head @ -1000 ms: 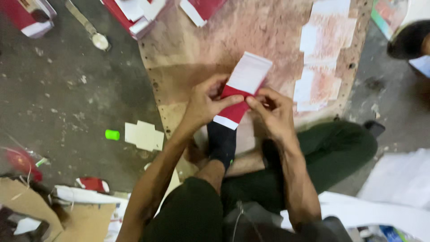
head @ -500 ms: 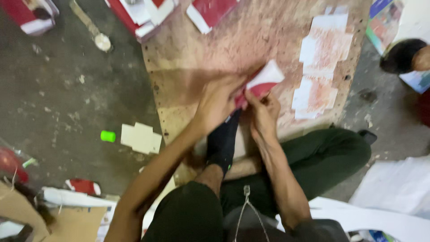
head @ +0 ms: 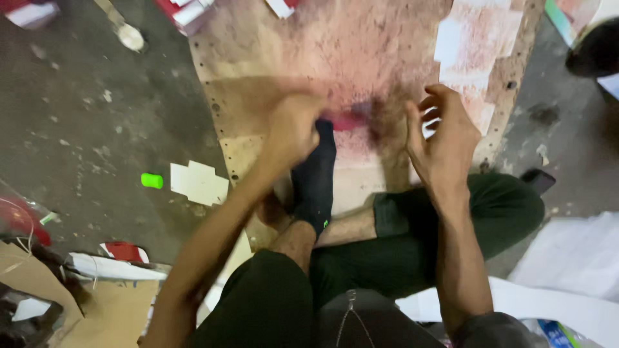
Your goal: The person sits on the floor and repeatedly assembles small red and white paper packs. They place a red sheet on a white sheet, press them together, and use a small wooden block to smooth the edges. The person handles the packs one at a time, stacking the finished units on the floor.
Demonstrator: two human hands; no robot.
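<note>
While the left hand (head: 293,129) pinches a red piece (head: 345,121) on the board (head: 271,58), right hand (head: 445,138) hovers spread, looks mid-fold

Light: we see dim, warm, uneven light, brightest on the stained pinkish-brown wooden board (head: 361,58).
Shadows: our left hand (head: 293,129) and right hand (head: 445,138) cast soft dark patches on the board between them.
Blur: both hands smear with motion; the small red piece (head: 345,121) by the left hand is perhaps card, too blurred to tell.
Edges: the dark speckled concrete floor (head: 84,129) looks soft and grainy; corners fall murky.
Glare: none; only the small bright green object (head: 152,180) stands out.
</note>
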